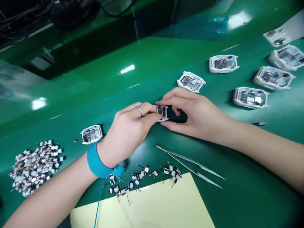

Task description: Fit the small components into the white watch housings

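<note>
My left hand [128, 126] and my right hand [192, 114] pinch a small white housing with a circuit board inside [162, 113] between their fingertips. A dark object [179, 116] lies under my right fingers, partly hidden. My left hand wears a ring [139, 110] and a blue wrist strap [99, 164]. Near my left wrist sits another open white housing [91, 134]. Below my right wrist lies a pair of fine tweezers [192, 166]. A loose group of small black-and-white parts with thin leads [142, 177] lies below my hands.
Several open white housings [250, 97] stand in a row at the right on the green mat [71, 106]. A heap of tiny metallic parts [35, 167] lies at the lower left. A pale yellow sheet [142, 205] lies at the front, and a blue cord [98, 202] runs over it.
</note>
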### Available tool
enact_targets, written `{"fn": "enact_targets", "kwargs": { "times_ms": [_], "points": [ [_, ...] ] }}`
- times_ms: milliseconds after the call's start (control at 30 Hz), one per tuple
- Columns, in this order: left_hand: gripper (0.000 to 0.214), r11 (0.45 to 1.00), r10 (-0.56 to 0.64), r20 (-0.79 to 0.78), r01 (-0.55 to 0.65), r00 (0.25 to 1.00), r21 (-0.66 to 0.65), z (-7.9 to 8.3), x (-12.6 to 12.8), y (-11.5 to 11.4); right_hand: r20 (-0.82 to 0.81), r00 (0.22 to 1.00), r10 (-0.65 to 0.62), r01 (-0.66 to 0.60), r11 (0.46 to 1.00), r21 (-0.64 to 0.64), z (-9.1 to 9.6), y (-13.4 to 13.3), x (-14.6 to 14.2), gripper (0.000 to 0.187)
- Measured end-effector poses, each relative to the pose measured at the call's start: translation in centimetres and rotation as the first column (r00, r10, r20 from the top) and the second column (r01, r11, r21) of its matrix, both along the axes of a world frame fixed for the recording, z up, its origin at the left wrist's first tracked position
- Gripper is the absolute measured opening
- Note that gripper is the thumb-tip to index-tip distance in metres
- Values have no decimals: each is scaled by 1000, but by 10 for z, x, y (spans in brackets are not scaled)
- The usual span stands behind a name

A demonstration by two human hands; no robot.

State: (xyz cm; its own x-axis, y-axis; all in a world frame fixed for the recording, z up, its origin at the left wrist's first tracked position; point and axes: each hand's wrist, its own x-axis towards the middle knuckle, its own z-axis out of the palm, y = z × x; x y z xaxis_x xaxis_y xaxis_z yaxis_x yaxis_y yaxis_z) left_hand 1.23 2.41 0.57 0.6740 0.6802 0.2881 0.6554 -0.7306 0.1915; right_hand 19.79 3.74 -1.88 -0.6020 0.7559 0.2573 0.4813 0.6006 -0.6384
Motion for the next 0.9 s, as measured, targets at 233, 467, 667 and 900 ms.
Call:
{"fn": "enact_targets", "kwargs": {
  "times_ms": [233,467,667,900],
  "points": [
    [21,1000,-4,-50,5,999,11,1,2,0,-9,1000,-12,11,999,-33,-1,1,2,24],
    [20,998,51,-39,-50,998,23,0,4,-2,-10,1000,-14,13,1000,-28,-2,1,4,24],
    [21,999,9,-58,-7,998,35,1,3,-2,-21,1000,-4,3,1000,-18,-1,2,3,26],
    [24,999,9,-83,-5,996,39,-1,5,-2,-11,1000,0,0,1000,-22,-2,2,3,25]
  ]
}}
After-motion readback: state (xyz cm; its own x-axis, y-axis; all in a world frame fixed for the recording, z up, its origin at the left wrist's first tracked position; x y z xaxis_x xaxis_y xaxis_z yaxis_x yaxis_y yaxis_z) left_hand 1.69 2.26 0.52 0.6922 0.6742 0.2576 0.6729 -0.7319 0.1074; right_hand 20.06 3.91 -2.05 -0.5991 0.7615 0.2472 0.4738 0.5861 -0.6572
